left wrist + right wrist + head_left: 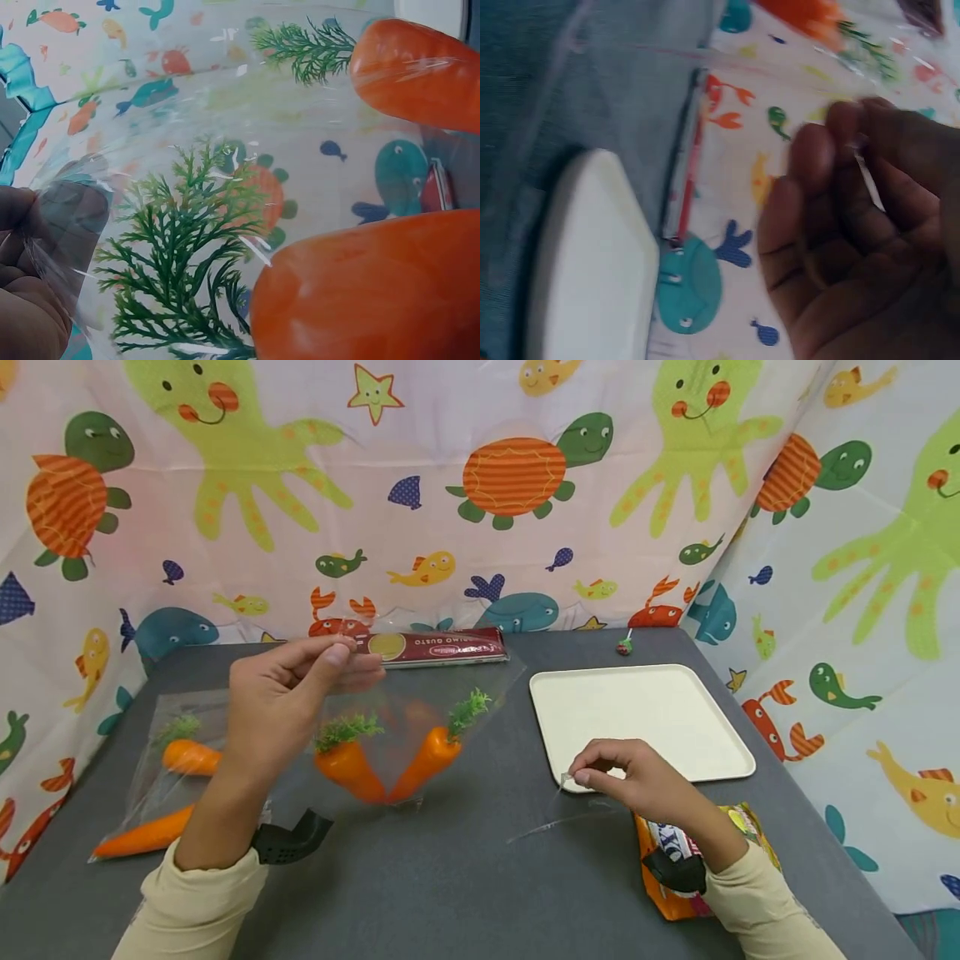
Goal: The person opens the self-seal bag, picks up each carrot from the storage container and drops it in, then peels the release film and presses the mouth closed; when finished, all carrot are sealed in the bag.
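Observation:
My left hand (288,697) pinches the top edge of a clear plastic bag (397,693), holding it up off the table. Inside it hang two orange toy carrots with green leafy tops, the left carrot (348,768) and the right carrot (429,763), their tips meeting at the bottom. In the left wrist view the leaves (187,247) show close through the film, beside my fingers. Near the tray's front left corner, my right hand (637,777) pinches a thin clear plastic strip (543,828) between thumb and fingertips; part of it trails down to the left.
Another clear bag (138,789) with two carrots lies at the left, partly behind my left arm. A cream tray (622,706) lies at the right. An orange snack packet (667,902) is under my right wrist. A dark red packet (457,647) and a lollipop (624,647) lie at the back.

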A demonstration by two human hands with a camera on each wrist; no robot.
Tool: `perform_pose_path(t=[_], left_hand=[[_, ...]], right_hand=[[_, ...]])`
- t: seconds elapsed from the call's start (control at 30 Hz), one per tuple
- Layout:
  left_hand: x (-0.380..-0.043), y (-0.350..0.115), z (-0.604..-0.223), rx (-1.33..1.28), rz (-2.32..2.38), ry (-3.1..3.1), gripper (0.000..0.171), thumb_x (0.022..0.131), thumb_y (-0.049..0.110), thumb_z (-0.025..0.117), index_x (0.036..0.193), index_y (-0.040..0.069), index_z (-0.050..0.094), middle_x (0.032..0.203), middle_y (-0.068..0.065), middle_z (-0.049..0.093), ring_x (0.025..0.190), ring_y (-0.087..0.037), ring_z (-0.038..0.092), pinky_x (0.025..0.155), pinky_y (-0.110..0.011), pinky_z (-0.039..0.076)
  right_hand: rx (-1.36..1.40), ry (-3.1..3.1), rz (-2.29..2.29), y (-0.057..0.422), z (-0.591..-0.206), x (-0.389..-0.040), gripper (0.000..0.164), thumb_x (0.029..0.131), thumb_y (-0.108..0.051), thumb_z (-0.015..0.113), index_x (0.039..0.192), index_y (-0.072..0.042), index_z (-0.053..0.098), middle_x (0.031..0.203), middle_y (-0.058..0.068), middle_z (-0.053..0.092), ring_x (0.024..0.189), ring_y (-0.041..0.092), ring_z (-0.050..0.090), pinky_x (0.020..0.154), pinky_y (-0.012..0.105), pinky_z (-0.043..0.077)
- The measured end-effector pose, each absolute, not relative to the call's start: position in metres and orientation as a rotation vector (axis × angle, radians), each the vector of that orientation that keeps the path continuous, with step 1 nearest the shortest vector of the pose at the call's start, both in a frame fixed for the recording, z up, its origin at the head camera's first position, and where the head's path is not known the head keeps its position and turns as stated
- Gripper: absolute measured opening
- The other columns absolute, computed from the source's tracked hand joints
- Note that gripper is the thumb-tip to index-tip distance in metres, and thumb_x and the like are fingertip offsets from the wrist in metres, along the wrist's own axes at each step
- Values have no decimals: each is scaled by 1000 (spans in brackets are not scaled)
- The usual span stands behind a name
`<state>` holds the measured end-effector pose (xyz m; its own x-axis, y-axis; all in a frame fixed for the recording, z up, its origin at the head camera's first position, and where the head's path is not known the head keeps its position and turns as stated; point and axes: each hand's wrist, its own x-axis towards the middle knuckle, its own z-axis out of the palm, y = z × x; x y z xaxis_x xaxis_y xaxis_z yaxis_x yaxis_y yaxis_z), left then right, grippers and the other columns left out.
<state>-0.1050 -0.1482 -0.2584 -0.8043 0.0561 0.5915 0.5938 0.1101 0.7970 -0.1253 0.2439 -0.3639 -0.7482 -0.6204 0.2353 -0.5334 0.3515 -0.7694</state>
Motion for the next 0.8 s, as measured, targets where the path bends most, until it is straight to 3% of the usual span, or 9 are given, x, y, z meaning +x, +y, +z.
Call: perform_pose_path(t=[0.17, 0.8], left_hand=[[-104, -147, -259, -597, -1740, -1988, 19, 97, 4, 58, 109, -4, 70, 95, -16, 73, 85, -24, 72, 79, -31, 55], [-106, -144, -257, -574, -1784, -1968, 18, 96, 3, 60, 109, -3, 71, 94, -16, 73, 85, -26, 72, 81, -32, 54]], right_hand=[[-1071, 2547, -1158, 238, -379, -130, 6, 93, -13, 67, 97, -11, 71, 86, -3, 67, 74, 8, 59, 64, 27, 51], [-893, 2409, -762, 267, -371, -98, 5, 89, -15, 72, 85, -17, 70, 83, -16, 59, 70, 2, 53, 60, 25, 49]])
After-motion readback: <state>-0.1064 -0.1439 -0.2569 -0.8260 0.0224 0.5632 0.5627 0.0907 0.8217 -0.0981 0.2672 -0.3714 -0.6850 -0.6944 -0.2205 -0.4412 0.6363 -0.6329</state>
